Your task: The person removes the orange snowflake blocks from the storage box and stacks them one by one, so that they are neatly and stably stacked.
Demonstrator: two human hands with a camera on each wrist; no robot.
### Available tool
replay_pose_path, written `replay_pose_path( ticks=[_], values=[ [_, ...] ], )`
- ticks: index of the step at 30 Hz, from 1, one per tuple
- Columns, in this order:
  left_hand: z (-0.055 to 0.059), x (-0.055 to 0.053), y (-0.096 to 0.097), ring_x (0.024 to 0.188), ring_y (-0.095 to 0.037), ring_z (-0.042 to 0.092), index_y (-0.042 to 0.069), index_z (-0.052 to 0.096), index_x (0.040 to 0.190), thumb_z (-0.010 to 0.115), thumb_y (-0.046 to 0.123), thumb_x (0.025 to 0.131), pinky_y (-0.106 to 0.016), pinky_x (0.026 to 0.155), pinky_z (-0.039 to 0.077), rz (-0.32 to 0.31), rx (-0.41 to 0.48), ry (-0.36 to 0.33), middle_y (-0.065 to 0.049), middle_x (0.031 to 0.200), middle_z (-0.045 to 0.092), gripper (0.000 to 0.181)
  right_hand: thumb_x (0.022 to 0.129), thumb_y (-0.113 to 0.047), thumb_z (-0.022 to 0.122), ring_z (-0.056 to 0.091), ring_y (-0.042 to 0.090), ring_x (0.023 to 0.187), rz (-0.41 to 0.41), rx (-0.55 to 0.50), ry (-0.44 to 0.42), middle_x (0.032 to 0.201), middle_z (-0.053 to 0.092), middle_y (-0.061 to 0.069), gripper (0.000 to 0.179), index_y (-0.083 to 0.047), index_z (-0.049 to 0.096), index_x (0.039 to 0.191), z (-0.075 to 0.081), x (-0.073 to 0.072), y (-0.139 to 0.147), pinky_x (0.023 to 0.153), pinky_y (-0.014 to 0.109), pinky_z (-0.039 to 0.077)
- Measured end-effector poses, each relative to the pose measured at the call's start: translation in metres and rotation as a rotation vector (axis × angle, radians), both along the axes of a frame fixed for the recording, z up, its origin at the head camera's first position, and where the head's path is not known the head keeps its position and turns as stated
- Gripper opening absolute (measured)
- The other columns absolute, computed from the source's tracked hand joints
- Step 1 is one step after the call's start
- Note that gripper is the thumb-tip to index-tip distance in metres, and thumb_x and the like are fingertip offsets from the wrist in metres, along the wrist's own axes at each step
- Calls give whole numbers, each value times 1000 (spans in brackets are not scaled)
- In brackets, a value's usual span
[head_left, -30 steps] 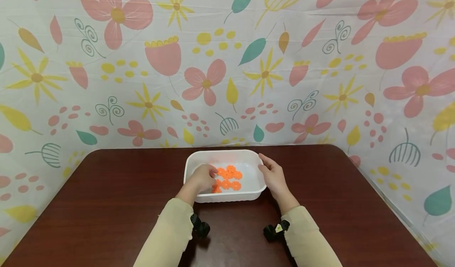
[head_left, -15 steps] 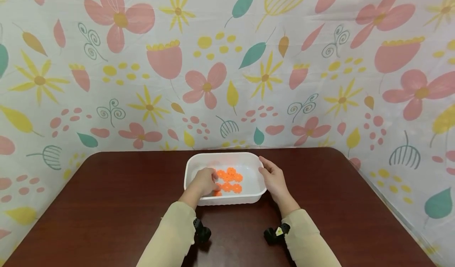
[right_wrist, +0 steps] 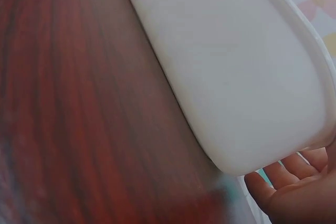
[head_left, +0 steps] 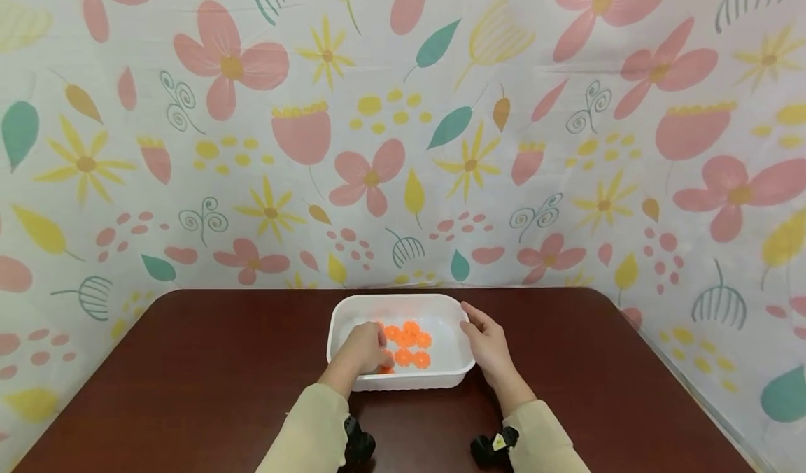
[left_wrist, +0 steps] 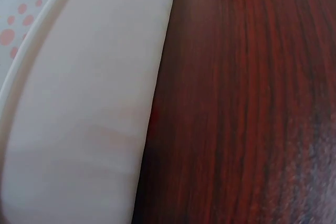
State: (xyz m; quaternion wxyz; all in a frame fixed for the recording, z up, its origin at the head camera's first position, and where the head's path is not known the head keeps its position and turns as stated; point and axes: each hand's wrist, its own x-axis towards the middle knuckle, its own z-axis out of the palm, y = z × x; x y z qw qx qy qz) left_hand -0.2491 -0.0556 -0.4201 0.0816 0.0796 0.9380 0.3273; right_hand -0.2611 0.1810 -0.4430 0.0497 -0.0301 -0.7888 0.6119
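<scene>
A white plastic tray stands on the table and holds several small orange flower-shaped pieces. My left hand reaches over the front rim into the tray's left part, its bent fingers down among the pieces. I cannot tell whether a piece is pinched there. My right hand grips the tray's right end, thumb at the rim and fingers along the outside. In the right wrist view its fingers show beside the tray wall. Only the outer tray wall and tabletop show in the left wrist view; that hand is hidden.
The dark reddish-brown table has a far edge just behind the tray. A flower-printed cloth hangs upright beyond it. Black devices are strapped at both wrists, over beige sleeves.
The head view has tilted up, so everything sits lower in it. My left fingers have shifted slightly within the tray at the orange pieces. The right hand keeps its hold on the tray.
</scene>
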Motion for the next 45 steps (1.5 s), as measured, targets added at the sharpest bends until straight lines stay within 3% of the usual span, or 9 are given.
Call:
replay_pose_path(
  ticks=[9, 18, 21, 25, 29, 36, 45],
  values=[
    [-9, 3, 1, 60, -17, 45, 8, 54, 72, 81, 14, 68, -27, 54, 38, -14, 5, -19, -1, 70, 51, 29, 95, -10, 49, 43, 29, 131, -13, -5, -14, 142, 45, 18, 42, -8, 49, 137, -4, 7, 0, 104, 44, 41],
    [-2, -4, -2, 58, -16, 44, 8, 52, 71, 75, 10, 76, -26, 53, 37, -56, 51, -38, -2, 69, 50, 24, 95, -10, 50, 39, 27, 135, -12, -5, -5, 142, 46, 17, 42, -7, 50, 136, 3, 0, 1, 107, 43, 38],
    [2, -6, -3, 55, -15, 45, 7, 54, 72, 72, 9, 78, -26, 53, 37, -68, 118, -63, -2, 65, 53, 19, 95, -10, 50, 43, 27, 131, -15, -9, -14, 141, 47, 18, 42, -8, 50, 136, 5, -2, 1, 104, 43, 40],
    [5, -8, -5, 51, -14, 47, 5, 55, 78, 69, 10, 82, -25, 51, 40, -70, 279, -127, -3, 63, 54, 16, 95, -9, 50, 45, 27, 129, -16, -29, -14, 141, 47, 19, 42, -8, 50, 137, 6, -5, 1, 103, 43, 42],
    [2, -8, -7, 53, -16, 50, 2, 54, 87, 67, 7, 85, -26, 51, 44, -62, 389, -164, -5, 71, 52, 14, 95, -10, 49, 44, 27, 130, -16, -40, -36, 142, 46, 19, 42, -9, 50, 137, 3, -4, -1, 104, 44, 41],
    [3, -7, -7, 61, -16, 57, 0, 57, 97, 65, 5, 84, -28, 55, 50, -43, 389, -143, -7, 83, 53, 16, 95, -10, 50, 49, 26, 123, -23, -46, -38, 140, 48, 19, 42, -9, 50, 137, 3, 1, -3, 96, 33, 46],
    [14, -8, -14, 58, -14, 57, -1, 62, 101, 63, 3, 86, -27, 53, 50, -39, 332, -35, -8, 78, 60, 16, 95, -8, 49, 47, 28, 126, -20, -59, -31, 141, 46, 20, 42, -7, 49, 137, 5, -1, -2, 103, 43, 42]
  ],
)
